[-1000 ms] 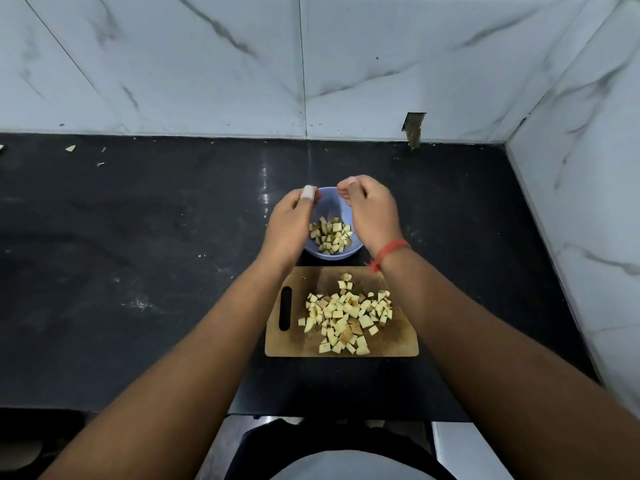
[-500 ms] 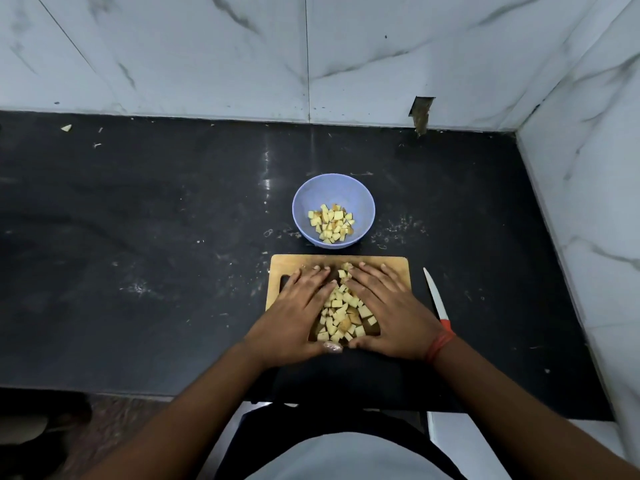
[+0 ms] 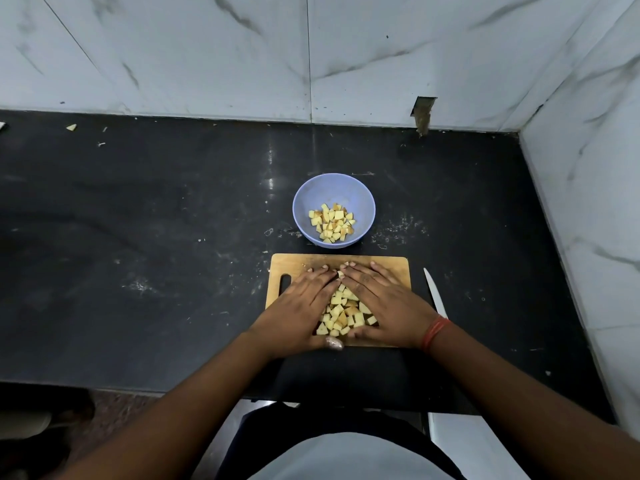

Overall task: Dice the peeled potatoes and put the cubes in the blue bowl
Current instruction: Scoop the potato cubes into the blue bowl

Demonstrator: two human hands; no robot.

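Wood: the cutting board [image 3: 301, 266] lies flat on the black bench [image 3: 156, 237], just in front of the blue bowl [image 3: 304, 202].
Potato cubes on the board: a pale yellow heap [image 3: 341, 313] sits mid-board, between the two hands.
Potato cubes in the bowl: a smaller batch [image 3: 331, 222] already lies at the bottom, so the transfer looks partly done.
Left hand [image 3: 299, 306]: flat on the board, fingers straight and together, its inner edge against the left side of the heap; it grips nothing.
Right hand [image 3: 384, 303]: likewise flat with straight fingers, pressed to the right side of the heap; the fingertips of both hands nearly meet at the far end, forming a wedge around the cubes.
Handling: the cubes are probably light, firm and damp, loose from one another, so they would scatter or slip from a pinch. A cupped scoop from both sides, palms under the heap's edges, seems the safer hold.
Risk: stray cubes at the near, open end may escape the hands.
Knife [image 3: 434, 292]: rests on the bench just right of the board, untouched.
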